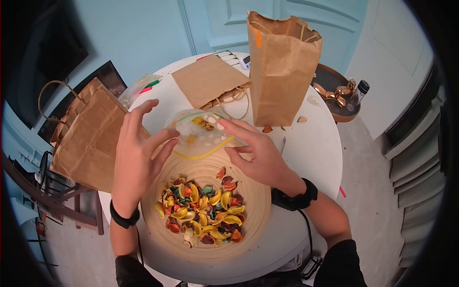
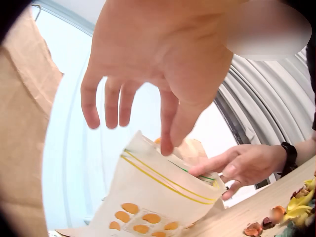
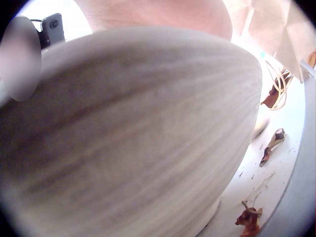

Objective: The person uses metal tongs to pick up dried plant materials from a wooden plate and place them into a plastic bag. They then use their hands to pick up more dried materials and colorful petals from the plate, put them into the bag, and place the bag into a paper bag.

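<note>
A clear zip bag with green and yellow seal lines stands with its mouth apart at the back of a round ridged wooden tray. Orange spots show on its front, and a few yellow petals lie inside. My left hand hovers at the bag's left side, thumb and index fingertip close to the rim, other fingers spread. On the right, my right hand reaches its straight index finger over the mouth, touching the bag, thumb apart below. Dried petals in yellow, red and green are heaped on the tray.
A tall paper bag stands behind on the white table; a flat paper bag lies beside it. Another paper bag leans at the left. Loose petals lie near the tray. A dark side table holds a bottle.
</note>
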